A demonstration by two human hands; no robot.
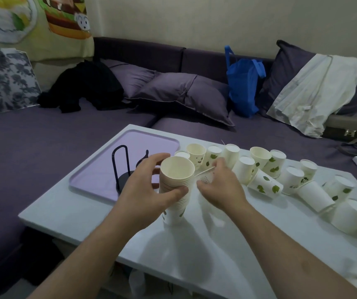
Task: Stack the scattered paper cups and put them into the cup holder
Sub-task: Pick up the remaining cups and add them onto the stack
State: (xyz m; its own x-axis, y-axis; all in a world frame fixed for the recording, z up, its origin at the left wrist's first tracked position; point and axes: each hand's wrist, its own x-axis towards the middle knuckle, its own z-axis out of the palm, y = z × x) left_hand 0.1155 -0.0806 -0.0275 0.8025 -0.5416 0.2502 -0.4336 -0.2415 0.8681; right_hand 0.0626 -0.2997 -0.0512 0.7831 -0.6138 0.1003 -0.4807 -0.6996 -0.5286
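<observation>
My left hand (145,186) grips a tall stack of white paper cups (174,214) standing upright on the white table (216,251). The top cup's mouth faces up. My right hand (222,188) is just right of the stack and holds a single blurred paper cup (205,180), tilted with its rim toward the stack. Several scattered paper cups (263,184) with green leaf prints stand or lie in a band from the table's far middle to its right edge. The black wire cup holder (122,180) stands on a lavender tray (95,169), behind my left hand, with no cups in it.
A purple sofa (43,147) wraps around the table's far and left sides. On it lie purple pillows (186,93), a blue bag (243,87), a white garment (315,91) and black clothing (87,87). The table's near edge runs below my forearms.
</observation>
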